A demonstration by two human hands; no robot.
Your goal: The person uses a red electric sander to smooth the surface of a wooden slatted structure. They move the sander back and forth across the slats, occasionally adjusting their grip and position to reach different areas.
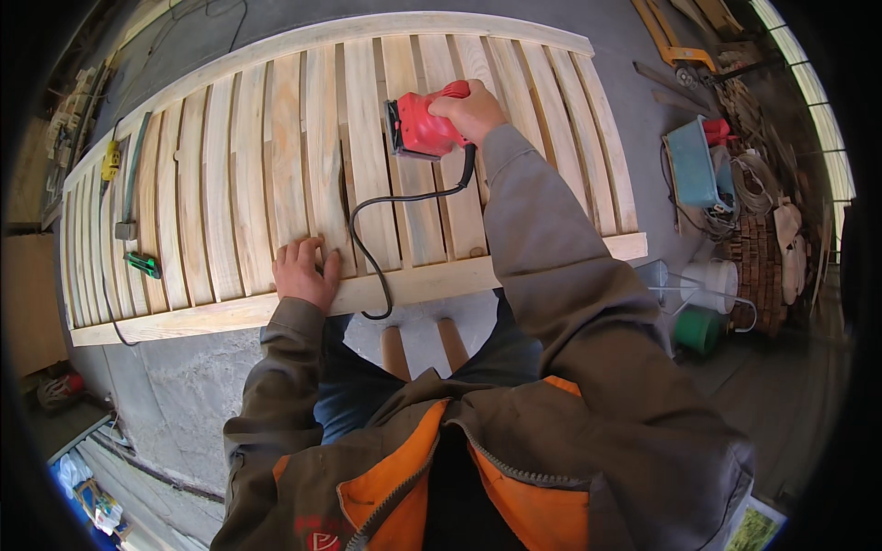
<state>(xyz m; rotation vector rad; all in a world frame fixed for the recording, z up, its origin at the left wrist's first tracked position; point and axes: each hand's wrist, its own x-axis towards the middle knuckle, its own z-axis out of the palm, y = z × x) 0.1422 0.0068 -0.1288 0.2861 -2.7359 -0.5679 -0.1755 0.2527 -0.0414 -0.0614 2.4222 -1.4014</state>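
A long slatted wooden panel (299, 156) of pale boards lies across in front of me. My right hand (476, 112) is wrapped round the grip of a red electric sander (424, 127), which is over the slats right of the middle. The sander looks tilted, its dark base facing left; whether it touches the wood I cannot tell. Its black cord (418, 196) loops down over the slats and past the near rail (432, 279). Resting on the near edge of the panel is my left hand (308, 270), fingers spread on the wood and holding nothing.
On the panel's left part lie a hammer (134, 179), a green utility knife (144, 264) and a yellow tool (111, 162) with a cord. Beyond the right end stand a blue-green bin (695, 163), buckets (709, 283), stacked bricks (755, 266) and an orange pallet jack (675, 41).
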